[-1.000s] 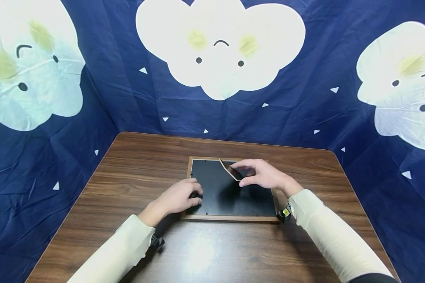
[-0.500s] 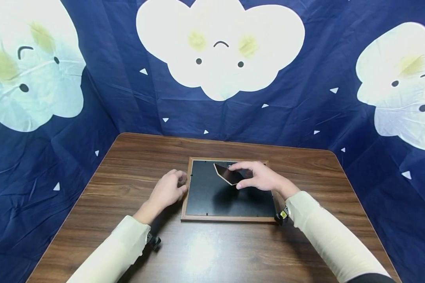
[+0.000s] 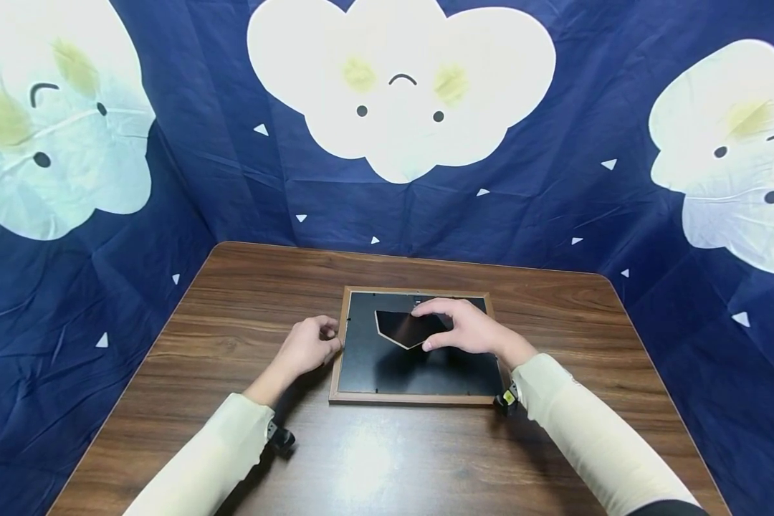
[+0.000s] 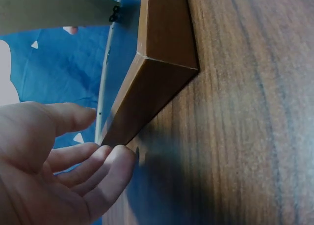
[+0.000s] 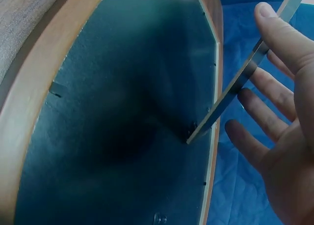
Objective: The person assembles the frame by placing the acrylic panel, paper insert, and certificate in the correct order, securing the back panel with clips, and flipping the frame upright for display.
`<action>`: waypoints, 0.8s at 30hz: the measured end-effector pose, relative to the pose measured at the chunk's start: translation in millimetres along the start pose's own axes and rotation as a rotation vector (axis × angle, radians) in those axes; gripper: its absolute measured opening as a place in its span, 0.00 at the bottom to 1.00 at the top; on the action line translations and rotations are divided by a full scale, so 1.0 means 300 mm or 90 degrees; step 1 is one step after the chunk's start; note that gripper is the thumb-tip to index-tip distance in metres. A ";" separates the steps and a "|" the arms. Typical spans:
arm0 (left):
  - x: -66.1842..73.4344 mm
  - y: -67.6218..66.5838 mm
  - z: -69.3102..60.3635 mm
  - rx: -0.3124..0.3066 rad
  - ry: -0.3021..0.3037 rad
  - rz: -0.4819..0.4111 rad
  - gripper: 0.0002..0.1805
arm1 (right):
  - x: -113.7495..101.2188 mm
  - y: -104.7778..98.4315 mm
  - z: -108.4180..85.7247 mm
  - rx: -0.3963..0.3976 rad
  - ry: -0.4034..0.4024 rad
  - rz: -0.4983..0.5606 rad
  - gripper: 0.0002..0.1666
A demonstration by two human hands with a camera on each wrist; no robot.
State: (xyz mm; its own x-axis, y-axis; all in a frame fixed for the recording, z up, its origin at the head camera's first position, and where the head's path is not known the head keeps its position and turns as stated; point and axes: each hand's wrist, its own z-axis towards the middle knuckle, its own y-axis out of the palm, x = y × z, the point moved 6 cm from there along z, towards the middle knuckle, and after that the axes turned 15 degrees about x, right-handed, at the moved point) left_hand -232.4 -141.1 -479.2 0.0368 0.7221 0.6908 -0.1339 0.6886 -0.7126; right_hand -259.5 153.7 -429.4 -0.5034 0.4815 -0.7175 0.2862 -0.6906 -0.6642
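Observation:
A wooden picture frame (image 3: 417, 399) lies with its black back panel (image 3: 361, 358) facing up on the table. My right hand (image 3: 467, 328) pinches the dark easel stand (image 3: 400, 327) between thumb and fingers, holding it tilted above the panel. In the right wrist view the stand (image 5: 230, 90) slants up from the panel, with its thin pale edge showing. My left hand (image 3: 306, 345) is at the frame's left side. In the left wrist view its fingertips (image 4: 122, 156) touch or nearly touch the outer edge of the frame (image 4: 157, 87), and the thumb is apart from them.
The brown wood-grain table (image 3: 245, 287) extends around the frame. Small dark tabs (image 5: 58, 89) line the panel's border. A blue cloth with white clouds (image 3: 400, 86) hangs behind the table and on both sides. Each wrist wears a small black camera (image 3: 282, 438).
My right hand has swung the easel stand lower and leftward, so more of its dark face shows. My left hand has drawn back from the panel's left part to the frame's outer left edge.

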 end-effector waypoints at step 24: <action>-0.015 0.033 -0.007 -0.025 -0.070 -0.103 0.23 | 0.036 0.086 -0.007 0.041 -0.017 -0.033 0.39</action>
State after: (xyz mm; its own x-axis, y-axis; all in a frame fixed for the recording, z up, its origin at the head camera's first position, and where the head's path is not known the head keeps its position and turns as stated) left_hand -231.9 -137.4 -489.6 -0.0543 0.5918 0.8042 -0.0961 0.7986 -0.5942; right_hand -255.7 142.1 -454.7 -0.5377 0.5039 -0.6760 0.2069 -0.6984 -0.6852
